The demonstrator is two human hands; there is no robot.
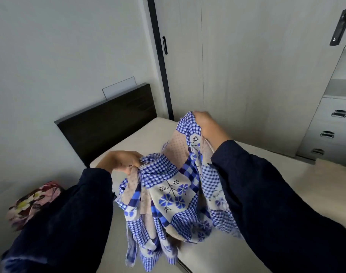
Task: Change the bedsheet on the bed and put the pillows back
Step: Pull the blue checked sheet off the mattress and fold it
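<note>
A blue checked floral bedsheet (pixel 176 196) is held bunched above the bare mattress (pixel 146 134), gripped at its upper edge by the left hand (pixel 119 161) and the right hand (pixel 207 126)

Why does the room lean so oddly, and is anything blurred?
Head view: the wide-angle lens tilts and bows the pale wood-grain wardrobe; the pink floral cloth bundle is smeared; the blue-and-white checked floral bedsheet is sharp mid-frame, blurrier at its bottom; light soft, no glare.

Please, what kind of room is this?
Probably a bedroom: a bare mattress with a dark headboard, a tall wardrobe beside it, and a blue checked bedsheet being held up.
</note>
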